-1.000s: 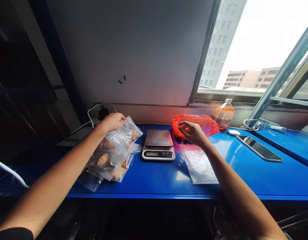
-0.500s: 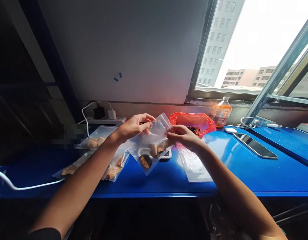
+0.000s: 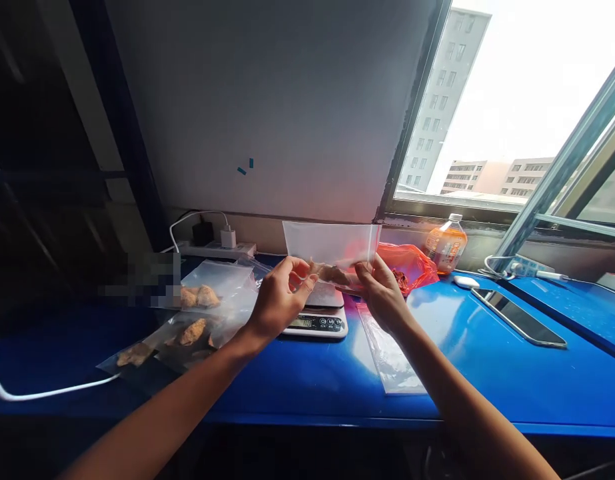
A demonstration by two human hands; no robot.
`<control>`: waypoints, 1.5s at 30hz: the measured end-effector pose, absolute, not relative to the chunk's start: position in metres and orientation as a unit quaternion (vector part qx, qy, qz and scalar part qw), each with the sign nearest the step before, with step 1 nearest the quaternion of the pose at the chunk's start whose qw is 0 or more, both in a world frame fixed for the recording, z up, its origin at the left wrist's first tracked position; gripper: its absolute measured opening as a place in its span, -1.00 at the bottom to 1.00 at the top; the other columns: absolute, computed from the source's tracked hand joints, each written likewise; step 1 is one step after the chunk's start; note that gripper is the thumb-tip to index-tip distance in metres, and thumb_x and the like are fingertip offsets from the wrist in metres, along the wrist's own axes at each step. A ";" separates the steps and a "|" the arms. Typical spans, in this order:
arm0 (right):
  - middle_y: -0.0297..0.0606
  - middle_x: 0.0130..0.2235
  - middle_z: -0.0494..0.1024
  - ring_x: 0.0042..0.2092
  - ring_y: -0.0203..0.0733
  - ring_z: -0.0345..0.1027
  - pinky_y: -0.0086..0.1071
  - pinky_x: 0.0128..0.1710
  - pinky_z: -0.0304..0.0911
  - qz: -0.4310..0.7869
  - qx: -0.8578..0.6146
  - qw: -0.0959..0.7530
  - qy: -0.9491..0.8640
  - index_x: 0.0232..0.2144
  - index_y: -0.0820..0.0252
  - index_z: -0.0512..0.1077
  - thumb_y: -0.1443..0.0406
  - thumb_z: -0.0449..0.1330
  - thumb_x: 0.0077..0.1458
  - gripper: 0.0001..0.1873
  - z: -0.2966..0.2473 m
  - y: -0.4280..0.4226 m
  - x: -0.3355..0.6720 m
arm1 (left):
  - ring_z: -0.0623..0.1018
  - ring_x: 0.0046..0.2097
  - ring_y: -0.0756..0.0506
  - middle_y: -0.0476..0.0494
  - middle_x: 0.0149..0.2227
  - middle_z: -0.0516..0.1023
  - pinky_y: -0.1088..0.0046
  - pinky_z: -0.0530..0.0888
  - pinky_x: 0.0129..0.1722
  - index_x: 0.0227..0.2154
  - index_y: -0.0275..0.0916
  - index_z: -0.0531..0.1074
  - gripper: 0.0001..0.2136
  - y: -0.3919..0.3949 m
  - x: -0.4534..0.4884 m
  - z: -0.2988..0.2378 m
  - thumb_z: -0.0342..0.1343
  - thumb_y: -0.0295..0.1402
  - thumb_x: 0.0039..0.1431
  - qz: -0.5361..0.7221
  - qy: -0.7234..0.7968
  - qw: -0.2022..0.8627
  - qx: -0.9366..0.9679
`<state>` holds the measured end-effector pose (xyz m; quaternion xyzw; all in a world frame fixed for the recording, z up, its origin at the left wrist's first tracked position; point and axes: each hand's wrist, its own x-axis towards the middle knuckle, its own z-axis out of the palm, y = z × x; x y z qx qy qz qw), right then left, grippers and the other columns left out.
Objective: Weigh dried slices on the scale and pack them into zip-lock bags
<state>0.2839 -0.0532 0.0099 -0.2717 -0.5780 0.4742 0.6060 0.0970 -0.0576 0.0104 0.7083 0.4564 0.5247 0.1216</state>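
The left hand (image 3: 280,300) and right hand (image 3: 382,293) are each pinching the lower part of a clear zip bag (image 3: 332,243), holding it upright and stretched flat above the scale (image 3: 317,320). Half a second ago it was hanging lower and tilted between them. A few brownish pieces are sitting along its bottom edge by the fingers. Filled bags (image 3: 197,313) are lying on the desk (image 3: 487,373) at the scale's 9 o'clock, and the red bag (image 3: 412,263) at 2 o'clock.

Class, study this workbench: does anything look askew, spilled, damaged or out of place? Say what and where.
Nothing looks spilled or damaged. Only the filled bags left of the scale look untidy: they overlap in a slanted heap, one nearing the front edge of the table.
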 end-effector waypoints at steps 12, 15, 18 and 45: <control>-0.42 -0.36 0.39 -0.36 -0.33 0.31 -0.44 -0.29 0.30 0.416 -0.235 0.644 -0.598 -0.26 0.01 0.31 0.07 0.19 0.12 -0.77 0.004 -0.052 0.285 | 0.55 -0.21 -0.07 -0.01 -0.30 0.53 0.35 0.46 -0.13 0.08 -0.13 0.03 -0.25 -0.071 0.094 0.031 0.37 -0.30 -0.11 0.563 0.273 0.509 0.591; -0.46 -0.42 0.34 -0.42 -0.38 0.25 -0.50 -0.37 0.25 0.430 -0.254 0.649 -0.575 -0.29 0.03 0.31 0.08 0.19 0.13 -0.79 0.004 -0.052 0.287 | 0.55 -0.21 -0.07 -0.05 -0.22 0.53 0.39 0.47 -0.19 0.08 -0.12 0.03 -0.24 -0.075 0.095 0.032 0.38 -0.33 -0.13 0.552 0.265 0.500 0.612; -0.45 -0.43 0.38 -0.43 -0.36 0.28 -0.46 -0.37 0.26 0.438 -0.258 0.648 -0.568 -0.29 0.03 0.29 0.07 0.18 0.14 -0.78 0.006 -0.051 0.288 | 0.54 -0.27 -0.04 -0.05 -0.23 0.52 0.41 0.48 -0.23 0.06 -0.12 0.03 -0.29 -0.077 0.096 0.031 0.35 -0.34 -0.08 0.542 0.279 0.480 0.631; -0.27 -0.37 0.54 -0.33 -0.24 0.44 -0.36 -0.36 0.40 0.334 -0.204 0.476 -0.787 -0.37 0.10 0.55 0.29 0.25 0.11 -0.94 0.038 -0.091 0.319 | 0.55 -0.14 -0.11 -0.08 -0.24 0.55 0.30 0.47 -0.02 -0.11 -0.21 0.29 -0.58 -0.063 0.096 0.026 0.29 -0.39 -0.06 0.639 0.307 0.395 0.584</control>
